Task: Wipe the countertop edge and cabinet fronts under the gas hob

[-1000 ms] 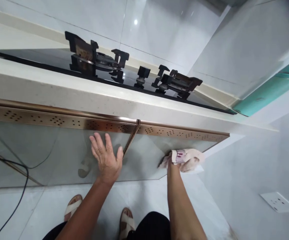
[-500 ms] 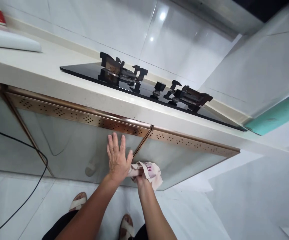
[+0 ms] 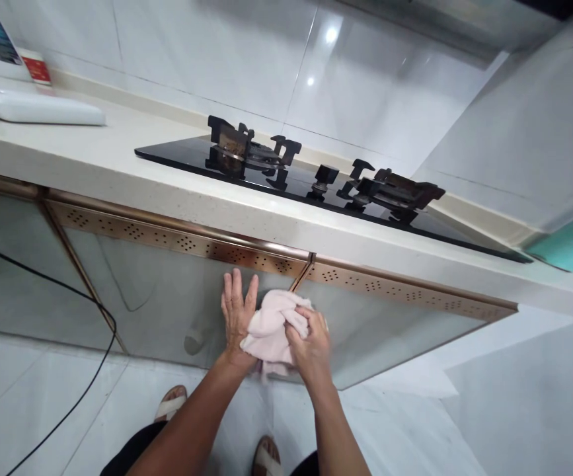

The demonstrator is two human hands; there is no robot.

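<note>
My right hand [image 3: 313, 340] grips a pale pink cloth [image 3: 273, 330], bunched up in front of the seam between two cabinet doors. The cloth partly covers the thumb side of my left hand [image 3: 238, 314]. That left hand lies flat with fingers stretched upward on the greyish glass cabinet door [image 3: 167, 284]. Above the fingertips runs the door's copper-coloured perforated strip [image 3: 187, 244]. To the right is the neighbouring glass door [image 3: 380, 330], close to my right hand.
Overhead, a black gas hob [image 3: 301, 185] sits on the pale countertop [image 3: 177, 188]. White items [image 3: 53, 109] and a red-and-white container [image 3: 37, 68] stand at the counter's left. A black cable [image 3: 58, 284] hangs at left. My sandalled feet [image 3: 267, 456] are on the tiled floor.
My right hand has come up, turning its back toward me, and the cloth now overlaps the left hand. The left hand stays flat on the door. The view has shifted slightly.
</note>
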